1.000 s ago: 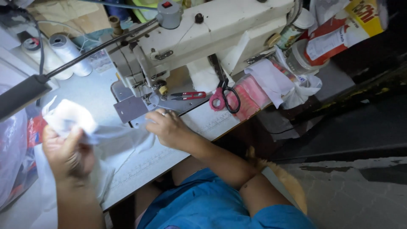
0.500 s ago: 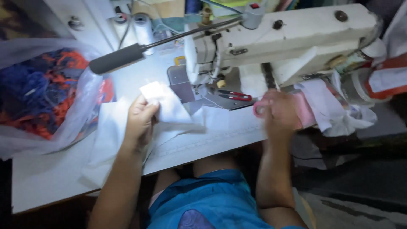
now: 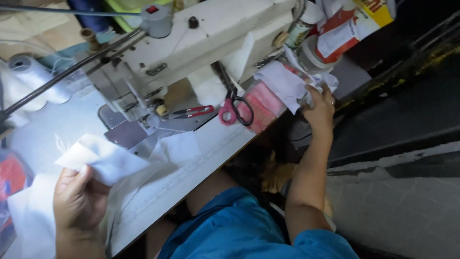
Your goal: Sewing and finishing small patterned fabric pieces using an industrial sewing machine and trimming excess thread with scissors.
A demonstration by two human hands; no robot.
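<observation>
White cloth piece (image 3: pixel 103 160) stays pinched in the left hand (image 3: pixel 79 201) near the sewing machine (image 3: pixel 191 52), so the right hand (image 3: pixel 320 108) should grip the far cloth pile (image 3: pixel 282 84) gently.

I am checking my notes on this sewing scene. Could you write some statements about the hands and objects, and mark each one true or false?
1. The left hand holds a white fabric piece. True.
2. The right hand grips the scissors. False: it reaches into white cloth pieces at the table's right end; the scissors lie untouched.
3. The scissors have pink handles. True.
4. The sewing machine is black. False: it is cream white.
</observation>
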